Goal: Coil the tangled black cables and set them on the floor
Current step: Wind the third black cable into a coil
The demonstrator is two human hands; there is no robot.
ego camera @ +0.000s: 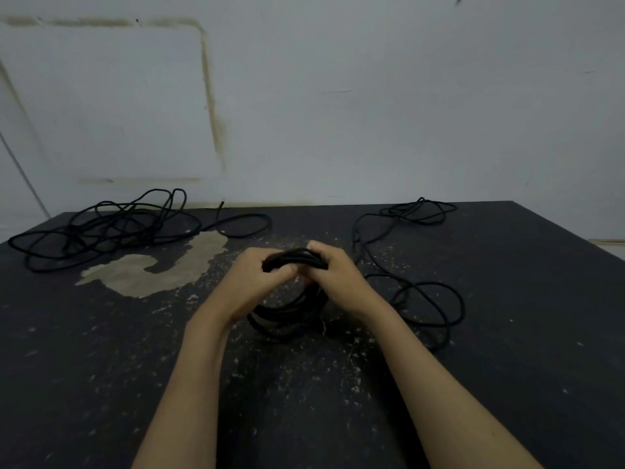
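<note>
While both grip: left hand (252, 279) | right hand (333, 275) | black cable coil (287, 313)

Tangled cable pile (105, 225) blocks counter (541, 299) far-left corner, loose cable loops (422, 299) crowd the right w/ another bunch (419, 209) behind; near-left and front-centre stretches lie open.
</note>
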